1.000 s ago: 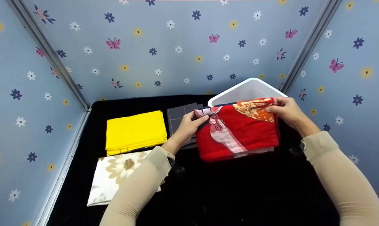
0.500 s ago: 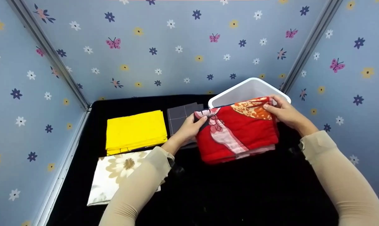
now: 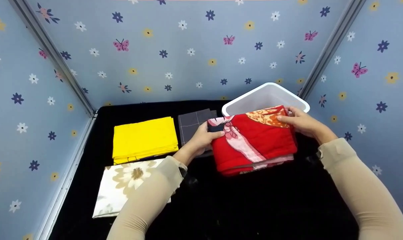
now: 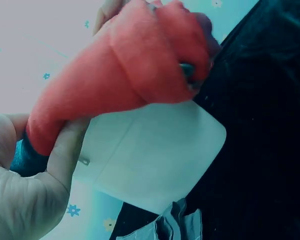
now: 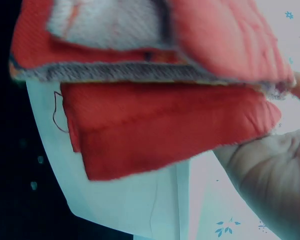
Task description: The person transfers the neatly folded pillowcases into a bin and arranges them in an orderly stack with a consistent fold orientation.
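Note:
A folded red patterned cloth (image 3: 254, 141) hangs between both hands just in front of a white bin (image 3: 266, 96). My left hand (image 3: 206, 135) pinches its upper left corner. My right hand (image 3: 296, 120) grips its upper right corner beside the bin's rim. In the left wrist view the red cloth (image 4: 125, 75) bunches above the thumb of the left hand (image 4: 35, 170), with the white bin (image 4: 155, 155) behind. In the right wrist view the cloth's (image 5: 165, 120) folded layers hang before the bin (image 5: 135, 205), held by the right hand (image 5: 275, 165).
On the black table (image 3: 254, 206) lie a folded yellow cloth (image 3: 144, 138), a grey checked cloth (image 3: 191, 125) and a cream floral cloth (image 3: 121, 186) to the left. Blue flowered walls (image 3: 188, 50) close in the back and both sides.
Both hands have lowered the red cloth slightly and tilted it flatter, toward the table in front of the bin.

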Motion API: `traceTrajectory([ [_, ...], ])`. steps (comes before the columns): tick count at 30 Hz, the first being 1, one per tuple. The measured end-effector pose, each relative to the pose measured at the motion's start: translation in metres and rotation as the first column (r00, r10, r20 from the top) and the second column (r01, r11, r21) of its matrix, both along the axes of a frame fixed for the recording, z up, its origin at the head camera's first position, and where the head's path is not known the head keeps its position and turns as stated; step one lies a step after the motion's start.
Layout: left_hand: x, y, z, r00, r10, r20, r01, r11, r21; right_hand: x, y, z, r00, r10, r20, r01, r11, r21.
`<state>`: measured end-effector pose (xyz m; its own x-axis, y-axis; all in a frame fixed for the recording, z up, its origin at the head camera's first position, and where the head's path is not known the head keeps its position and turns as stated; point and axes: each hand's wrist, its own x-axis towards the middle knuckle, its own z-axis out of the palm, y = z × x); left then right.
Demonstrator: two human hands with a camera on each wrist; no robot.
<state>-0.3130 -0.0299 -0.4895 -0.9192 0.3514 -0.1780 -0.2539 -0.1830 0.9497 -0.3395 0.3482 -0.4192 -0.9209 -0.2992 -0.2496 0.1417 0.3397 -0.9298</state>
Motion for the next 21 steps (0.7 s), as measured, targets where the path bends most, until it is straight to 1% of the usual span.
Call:
traceTrajectory([
  [3,0.000,0.002,0.001,1.000,0.016,-0.002,-0.016,1.000,0.014,0.002,0.003,0.003,0.998,0.066,-0.004,-0.066,0.996,0.066],
  [7,-0.001,0.003,0.002,1.000,0.016,-0.013,-0.015,0.999,0.031,0.003,0.008,0.004,0.983,0.177,-0.038,-0.170,0.974,0.147],
  [10,-0.001,0.003,0.003,1.000,0.010,-0.025,-0.009,0.999,0.039,0.003,0.011,0.005,0.974,0.218,-0.057,-0.207,0.967,0.151],
  [13,-0.001,0.002,0.005,0.999,0.014,-0.040,-0.013,0.999,0.033,0.002,0.012,0.007,0.976,0.200,-0.089,-0.183,0.969,0.167],
  [18,-0.003,0.002,0.011,0.999,0.022,-0.047,-0.022,1.000,0.010,-0.001,0.010,0.014,0.988,0.106,-0.111,-0.083,0.977,0.196],
  [21,-0.005,0.001,0.018,0.999,0.020,-0.037,-0.020,1.000,0.001,-0.003,0.009,0.020,0.993,0.030,-0.116,-0.006,0.979,0.204],
])
